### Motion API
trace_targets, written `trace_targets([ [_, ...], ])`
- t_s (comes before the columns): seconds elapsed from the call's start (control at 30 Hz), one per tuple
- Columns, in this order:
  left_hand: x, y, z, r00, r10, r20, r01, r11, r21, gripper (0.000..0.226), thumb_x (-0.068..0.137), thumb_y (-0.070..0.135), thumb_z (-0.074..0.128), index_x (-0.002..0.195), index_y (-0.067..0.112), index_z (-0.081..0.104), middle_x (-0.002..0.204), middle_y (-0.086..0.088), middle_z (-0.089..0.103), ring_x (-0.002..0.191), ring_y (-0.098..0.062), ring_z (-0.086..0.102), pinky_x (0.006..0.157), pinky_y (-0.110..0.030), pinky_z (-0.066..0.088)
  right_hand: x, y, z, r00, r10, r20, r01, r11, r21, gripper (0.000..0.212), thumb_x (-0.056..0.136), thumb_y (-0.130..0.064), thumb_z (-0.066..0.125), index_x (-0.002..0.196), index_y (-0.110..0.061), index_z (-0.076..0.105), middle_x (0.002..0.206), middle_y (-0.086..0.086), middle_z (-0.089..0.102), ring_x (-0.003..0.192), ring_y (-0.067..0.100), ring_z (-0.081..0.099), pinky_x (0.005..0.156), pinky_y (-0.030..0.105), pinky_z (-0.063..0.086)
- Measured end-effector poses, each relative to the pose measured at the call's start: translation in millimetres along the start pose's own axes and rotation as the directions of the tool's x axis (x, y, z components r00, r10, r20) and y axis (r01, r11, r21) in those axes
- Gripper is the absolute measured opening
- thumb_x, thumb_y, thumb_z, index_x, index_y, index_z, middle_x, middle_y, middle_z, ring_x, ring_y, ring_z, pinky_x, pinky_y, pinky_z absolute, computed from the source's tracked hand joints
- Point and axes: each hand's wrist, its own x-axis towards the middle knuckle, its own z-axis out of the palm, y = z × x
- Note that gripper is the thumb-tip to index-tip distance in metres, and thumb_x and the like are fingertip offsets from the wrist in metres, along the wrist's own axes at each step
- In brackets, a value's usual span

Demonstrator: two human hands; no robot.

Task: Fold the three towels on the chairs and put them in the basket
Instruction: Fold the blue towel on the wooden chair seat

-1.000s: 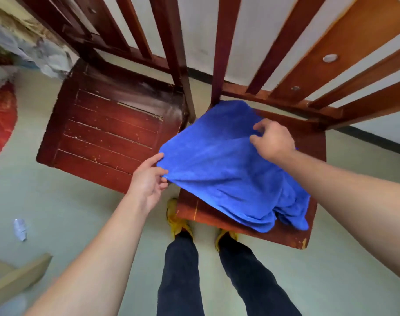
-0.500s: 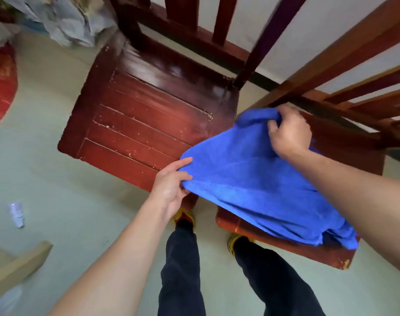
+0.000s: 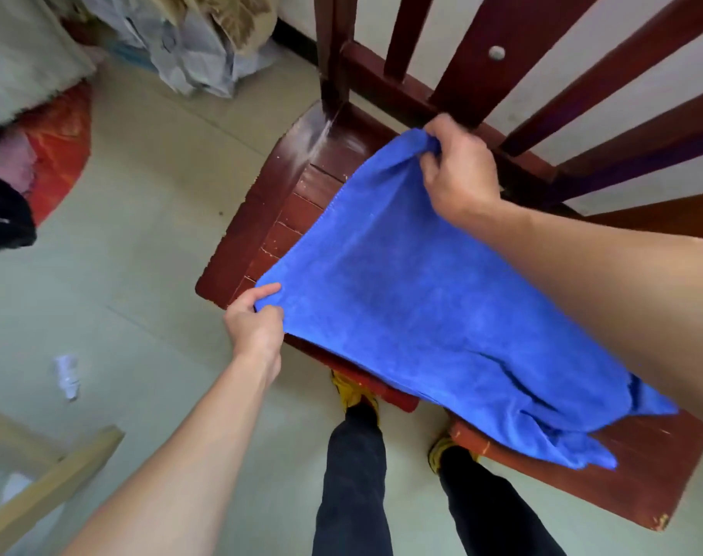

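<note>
Closest to the camera, below the blue towel [image 3: 402, 298]: two legs in dark trousers [image 3: 353, 475] w/ yellow shoes [image 3: 351, 391], toes tucked under the towel's near edge.

L hand [image 3: 253, 323] is at the towel's near-left corner. Thumb lies on top and the fingers are curled under, pinching the corner.

The towel is stretched btwn both hands, lifted a bit over the left chair seat [image 3: 269, 218]. Its right end lies crumpled on the right chair seat [image 3: 622, 471]. A slim gap btwn the two dark-red seats shows just under the towel's near edge.

R hand [image 3: 460, 174] is at the towel's far corner, fingers curled tight round a bunched bit of cloth, forearm crossing above the towel's right part.

Beyond the towel: the chairs' slatted backs [image 3: 474, 46], pale wall [image 3: 542, 106] behind them.

Left of the towel is pale tiled floor [image 3: 141, 234], w/ a small white scrap [image 3: 67, 375] and a light wooden piece [image 3: 53, 475] toward the near side. Well left are a red bag [image 3: 57, 154] and black cloth [image 3: 4, 218]. Far left of the towel is a heap of crumpled plastic [image 3: 193, 54].
</note>
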Motion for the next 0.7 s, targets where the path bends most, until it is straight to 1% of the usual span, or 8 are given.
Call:
trace_targets([
  [0.1, 24, 7, -9, 0.998, -0.037, -0.046, 0.035, 0.999, -0.036, 0.044, 0.074, -0.014, 0.044, 0.088, 0.017, 0.071, 0.111, -0.011, 0.064, 0.049, -0.012, 0.038, 0.049, -0.016, 0.035, 21, -20, 23, 0.998, -0.024, 0.066, 0.023, 1.000, 0.011, 0.029, 0.087, -0.006, 0.041, 0.110, -0.015, 0.054, 0.099, 0.003, 0.060, 0.088, 0.025, 0.056, 0.069, 0.032, 0.040],
  [0.2, 45, 6, -17, 0.998, 0.002, -0.060, -0.001, 1.000, 0.005, 0.038, 0.075, -0.010, 0.050, 0.097, 0.012, 0.072, 0.084, -0.002, 0.058, 0.048, -0.013, 0.039, 0.045, -0.013, 0.039, 29, -34, 42, 0.982, 0.007, 0.189, 0.002, 0.999, -0.044, 0.057, 0.083, 0.002, 0.042, 0.133, -0.026, 0.046, 0.129, 0.004, 0.050, 0.101, 0.025, 0.058, 0.078, 0.035, 0.049],
  [0.27, 54, 6, -22, 0.982, 0.141, -0.122, -0.119, 0.979, 0.166, 0.036, 0.072, -0.001, 0.061, 0.102, 0.016, 0.070, 0.096, -0.004, 0.057, 0.067, -0.017, 0.054, 0.070, -0.022, 0.052, 24, -34, 50, 0.977, 0.045, 0.209, -0.014, 0.989, -0.146, 0.067, 0.083, 0.003, 0.046, 0.142, -0.027, 0.036, 0.140, 0.006, 0.039, 0.100, 0.029, 0.057, 0.072, 0.038, 0.050],
  [0.37, 57, 11, -24, 0.891, 0.449, -0.072, -0.362, 0.797, 0.483, 0.034, 0.073, 0.005, 0.064, 0.105, 0.018, 0.068, 0.117, -0.008, 0.052, 0.105, -0.029, 0.051, 0.093, -0.036, 0.042, 9, -24, 61, 0.983, 0.058, 0.175, -0.013, 0.968, -0.249, 0.063, 0.087, -0.007, 0.049, 0.145, -0.025, 0.034, 0.148, 0.008, 0.031, 0.118, 0.032, 0.047, 0.070, 0.035, 0.040],
  [0.43, 56, 18, -18, 0.789, 0.592, 0.165, -0.557, 0.576, 0.598, 0.035, 0.077, 0.006, 0.061, 0.110, 0.017, 0.067, 0.122, -0.009, 0.051, 0.110, -0.032, 0.048, 0.093, -0.041, 0.040, -5, -12, 65, 0.961, 0.095, 0.258, -0.003, 0.941, -0.337, 0.063, 0.090, -0.013, 0.051, 0.147, -0.025, 0.030, 0.156, 0.008, 0.020, 0.135, 0.032, 0.031, 0.075, 0.038, 0.043],
  [0.53, 55, 19, -6, 0.702, 0.495, 0.512, -0.672, 0.225, 0.705, 0.041, 0.085, 0.019, 0.059, 0.126, 0.022, 0.058, 0.142, -0.009, 0.036, 0.127, -0.030, 0.036, 0.095, -0.043, 0.037, -28, 7, 65, 0.888, 0.131, 0.440, 0.100, 0.880, -0.464, 0.073, 0.091, -0.022, 0.055, 0.153, -0.028, 0.016, 0.162, 0.006, -0.004, 0.149, 0.025, 0.001, 0.101, 0.046, 0.038],
  [0.6, 53, 22, -1, 0.740, 0.429, 0.519, -0.632, 0.176, 0.755, 0.042, 0.089, 0.024, 0.057, 0.130, 0.023, 0.052, 0.147, -0.008, 0.028, 0.131, -0.028, 0.029, 0.093, -0.044, 0.039, -39, 18, 59, 0.873, 0.143, 0.466, 0.108, 0.875, -0.472, 0.075, 0.092, -0.024, 0.054, 0.153, -0.029, 0.012, 0.162, 0.005, -0.009, 0.149, 0.023, -0.005, 0.106, 0.048, 0.034],
  [0.7, 32, 27, 6, 0.803, 0.365, 0.470, -0.564, 0.214, 0.797, 0.044, 0.092, 0.026, 0.054, 0.135, 0.019, 0.046, 0.151, -0.010, 0.021, 0.133, -0.029, 0.026, 0.096, -0.045, 0.038, -64, 35, 39, 0.906, 0.216, 0.364, -0.050, 0.908, -0.416, 0.067, 0.092, -0.022, 0.052, 0.152, -0.025, 0.022, 0.162, 0.008, 0.004, 0.148, 0.026, 0.007, 0.104, 0.046, 0.037],
])
